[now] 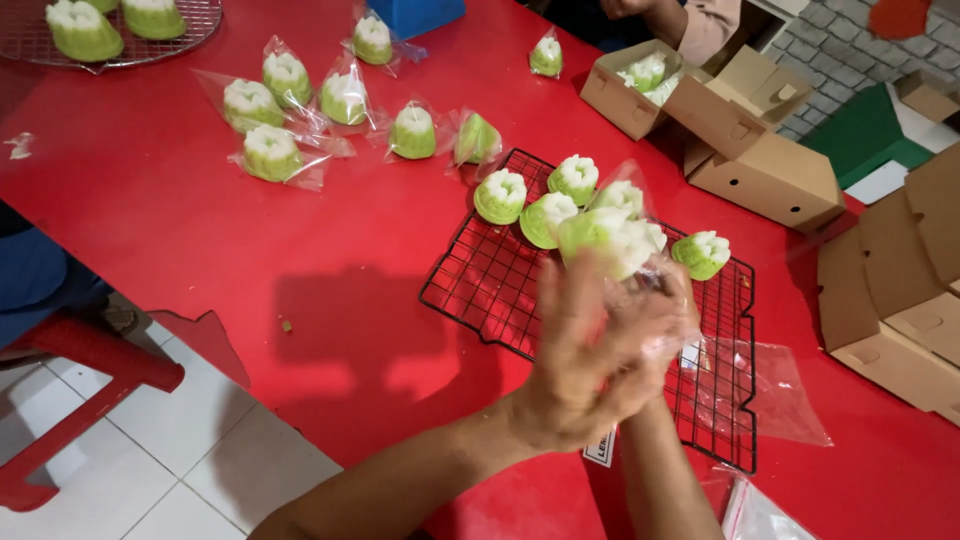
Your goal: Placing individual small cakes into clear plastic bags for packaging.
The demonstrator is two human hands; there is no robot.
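Observation:
My left hand (575, 350) and my right hand (665, 320) meet above a black wire cooling rack (480, 285) on the red table (160, 200). Together they hold a green-and-white steamed cake (605, 238) inside a clear plastic bag (655, 330); both are motion-blurred. On the rack's far edge sit several unwrapped green-and-white cakes, among them one (500, 196) at the left and one (702, 253) at the right.
Several bagged cakes (272, 153) lie at the table's far left. A round wire rack (195, 25) holds more cakes. Open cardboard boxes (770, 170) stand at the right, one (625, 95) with cakes inside. Another person's arm (690, 25) is beyond. Empty bags (770, 385) lie by the rack. Red stool (90, 360).

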